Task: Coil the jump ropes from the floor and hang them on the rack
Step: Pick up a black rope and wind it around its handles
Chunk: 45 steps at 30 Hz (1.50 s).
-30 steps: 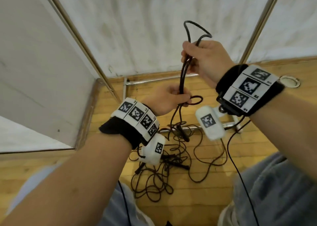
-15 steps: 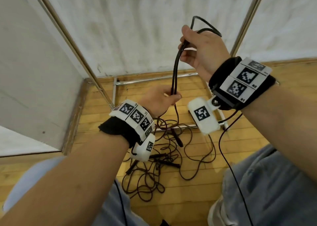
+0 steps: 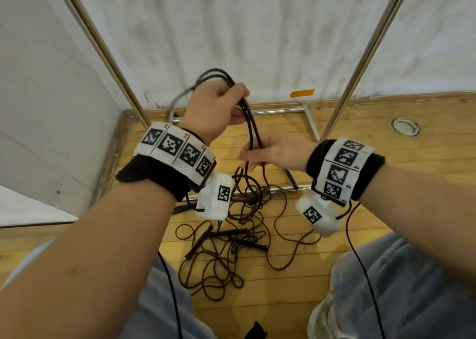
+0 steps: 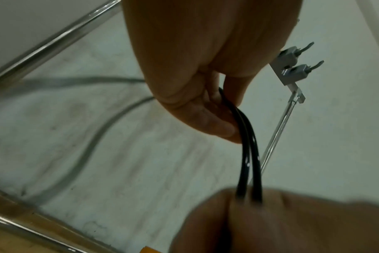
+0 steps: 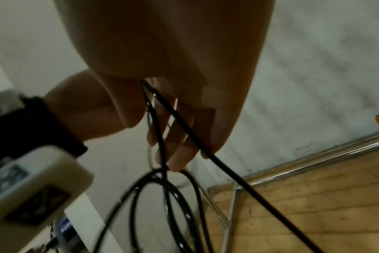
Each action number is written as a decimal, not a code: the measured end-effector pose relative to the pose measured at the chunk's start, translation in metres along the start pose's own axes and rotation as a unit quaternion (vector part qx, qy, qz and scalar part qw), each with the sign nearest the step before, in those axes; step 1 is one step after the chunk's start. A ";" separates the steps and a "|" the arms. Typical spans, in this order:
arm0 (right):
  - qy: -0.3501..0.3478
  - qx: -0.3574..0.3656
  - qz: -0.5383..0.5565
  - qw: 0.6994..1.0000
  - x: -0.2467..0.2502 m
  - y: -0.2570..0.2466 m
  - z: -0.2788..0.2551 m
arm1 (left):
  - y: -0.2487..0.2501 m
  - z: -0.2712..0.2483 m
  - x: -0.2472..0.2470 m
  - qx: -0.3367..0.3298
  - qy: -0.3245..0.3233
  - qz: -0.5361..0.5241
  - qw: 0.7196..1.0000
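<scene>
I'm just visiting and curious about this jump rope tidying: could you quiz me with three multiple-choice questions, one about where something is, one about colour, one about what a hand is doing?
1. Where does the tangled pile of jump ropes lie?
A. on the wooden floor
B. on a shelf
C. on a chair

2. What colour is the tape patch on the wall?
A. blue
B. orange
C. green

3. What is the left hand doing?
A. hanging idle
B. pressing flat on the wall
C. gripping rope strands

Answers: 1 A, the head view shows the pile on the planks; 2 B, it is orange against the white wall; 3 C, its fingers curl round the strands, which run down to the right hand.
</scene>
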State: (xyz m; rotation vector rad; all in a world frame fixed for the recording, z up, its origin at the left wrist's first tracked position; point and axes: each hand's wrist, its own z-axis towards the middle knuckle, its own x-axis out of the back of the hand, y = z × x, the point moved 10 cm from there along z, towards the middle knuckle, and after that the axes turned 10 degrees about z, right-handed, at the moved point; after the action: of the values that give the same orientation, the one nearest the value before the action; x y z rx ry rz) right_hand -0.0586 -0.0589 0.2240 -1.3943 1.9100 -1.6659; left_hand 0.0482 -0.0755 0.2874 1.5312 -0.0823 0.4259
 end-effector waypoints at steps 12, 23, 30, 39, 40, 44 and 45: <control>0.201 0.058 0.192 0.959 0.074 -0.030 -0.012 | -0.031 -0.021 -0.044 0.022 -0.225 0.238 0.944; 0.262 0.086 0.595 0.755 0.092 -0.049 -0.018 | -0.027 -0.040 -0.088 -0.021 -0.238 0.145 0.960; 0.310 0.086 0.538 0.779 0.119 -0.037 -0.029 | -0.039 -0.023 -0.059 0.051 -0.141 0.117 0.982; 0.029 -0.019 0.116 0.993 0.013 -0.004 0.004 | -0.011 -0.007 -0.026 0.040 -0.081 -0.018 0.996; 0.017 -0.028 0.098 0.995 0.007 0.001 0.004 | -0.009 -0.007 -0.024 0.042 -0.081 -0.031 0.995; 0.010 -0.006 0.037 0.999 -0.012 -0.001 0.006 | -0.002 -0.007 -0.017 0.054 -0.089 -0.085 0.991; 0.021 0.003 0.022 1.000 -0.013 -0.004 0.007 | -0.001 -0.007 -0.015 0.058 -0.088 -0.098 0.990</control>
State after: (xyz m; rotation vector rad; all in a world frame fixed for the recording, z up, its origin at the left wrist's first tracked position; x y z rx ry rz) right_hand -0.0451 -0.0529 0.2206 -1.3153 1.9416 -1.6939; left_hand 0.0332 -0.0721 0.2809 1.6715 -0.0448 0.1398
